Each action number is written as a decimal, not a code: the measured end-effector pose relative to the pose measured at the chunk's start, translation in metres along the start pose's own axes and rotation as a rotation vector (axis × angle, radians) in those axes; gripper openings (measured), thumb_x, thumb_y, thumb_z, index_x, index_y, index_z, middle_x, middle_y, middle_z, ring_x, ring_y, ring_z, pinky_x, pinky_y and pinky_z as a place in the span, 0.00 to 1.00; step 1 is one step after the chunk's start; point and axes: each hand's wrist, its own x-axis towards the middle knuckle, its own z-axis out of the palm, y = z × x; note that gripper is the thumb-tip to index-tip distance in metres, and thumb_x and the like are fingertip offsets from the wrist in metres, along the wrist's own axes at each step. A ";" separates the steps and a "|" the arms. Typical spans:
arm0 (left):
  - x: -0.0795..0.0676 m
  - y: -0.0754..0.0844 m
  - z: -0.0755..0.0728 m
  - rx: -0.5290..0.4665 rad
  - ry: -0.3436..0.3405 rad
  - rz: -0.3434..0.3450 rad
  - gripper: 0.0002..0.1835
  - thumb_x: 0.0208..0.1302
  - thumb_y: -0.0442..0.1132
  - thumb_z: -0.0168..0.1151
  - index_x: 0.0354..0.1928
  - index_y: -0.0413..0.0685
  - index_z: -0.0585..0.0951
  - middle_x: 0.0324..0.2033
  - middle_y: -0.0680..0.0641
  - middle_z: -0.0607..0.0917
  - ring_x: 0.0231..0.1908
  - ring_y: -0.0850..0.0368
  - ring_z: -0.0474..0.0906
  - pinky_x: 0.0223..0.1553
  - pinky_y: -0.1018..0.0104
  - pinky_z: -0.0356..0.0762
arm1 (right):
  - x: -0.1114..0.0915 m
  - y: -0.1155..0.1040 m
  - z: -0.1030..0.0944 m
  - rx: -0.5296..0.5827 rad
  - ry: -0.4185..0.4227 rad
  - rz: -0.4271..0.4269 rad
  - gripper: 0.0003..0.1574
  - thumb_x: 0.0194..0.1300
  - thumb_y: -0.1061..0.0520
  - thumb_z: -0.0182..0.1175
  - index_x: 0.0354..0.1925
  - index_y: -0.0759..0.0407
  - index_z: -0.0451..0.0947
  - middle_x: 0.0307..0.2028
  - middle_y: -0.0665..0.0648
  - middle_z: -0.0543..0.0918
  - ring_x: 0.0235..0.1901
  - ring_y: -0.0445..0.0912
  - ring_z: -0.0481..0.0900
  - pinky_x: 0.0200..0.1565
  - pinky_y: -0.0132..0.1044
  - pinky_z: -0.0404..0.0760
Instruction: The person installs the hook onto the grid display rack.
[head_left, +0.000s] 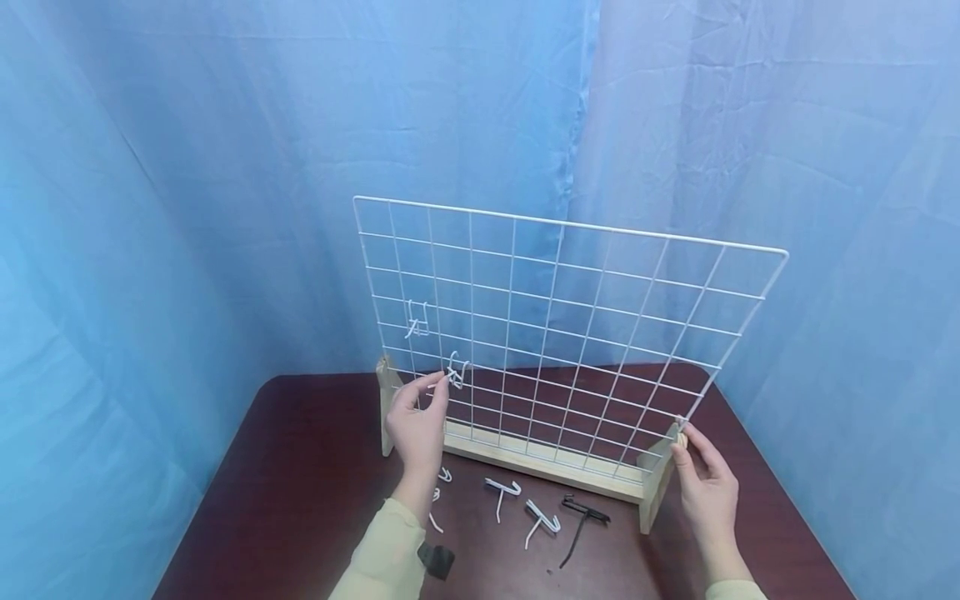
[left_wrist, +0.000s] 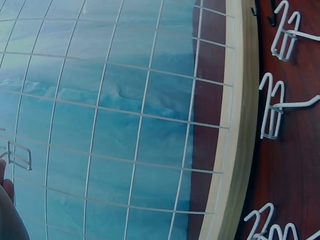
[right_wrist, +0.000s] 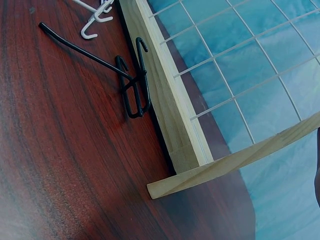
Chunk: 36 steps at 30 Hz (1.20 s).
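Observation:
A white wire grid panel stands upright on a wooden base. With thumb and fingertips my left hand pinches the prong of a white wire hook, whose bent top ends are at the grid's wires, low on the left side. The frame of this hook also shows at the left edge of the left wrist view. A second white hook hangs on the grid, higher and farther left. On the other side, my right hand grips the top of the right wooden support, beside the grid's edge.
In front of the base, white hooks and a black hook lie on the dark red table. More white hooks are partly behind my left forearm. A small black piece is beside the left sleeve. Blue curtains surround the table.

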 end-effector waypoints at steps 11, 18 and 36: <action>0.012 0.012 0.008 -0.038 0.035 -0.048 0.05 0.54 0.33 0.74 0.33 0.46 0.90 0.31 0.50 0.89 0.37 0.52 0.81 0.36 0.69 0.73 | 0.001 0.002 0.000 0.006 0.008 -0.010 0.24 0.67 0.70 0.59 0.61 0.62 0.77 0.58 0.55 0.81 0.50 0.28 0.78 0.49 0.21 0.75; 0.021 0.021 0.014 -0.049 0.067 -0.055 0.04 0.54 0.34 0.74 0.33 0.45 0.90 0.32 0.50 0.89 0.39 0.55 0.83 0.42 0.67 0.75 | 0.002 0.001 -0.001 -0.005 0.008 0.000 0.25 0.67 0.69 0.60 0.61 0.60 0.77 0.58 0.54 0.81 0.50 0.27 0.78 0.49 0.21 0.75; 0.036 0.036 0.025 -0.011 0.173 0.022 0.04 0.52 0.33 0.75 0.31 0.47 0.90 0.26 0.49 0.88 0.34 0.51 0.81 0.42 0.59 0.73 | 0.001 0.002 0.000 0.011 -0.005 -0.011 0.24 0.68 0.69 0.59 0.62 0.63 0.76 0.58 0.55 0.81 0.51 0.28 0.78 0.49 0.21 0.75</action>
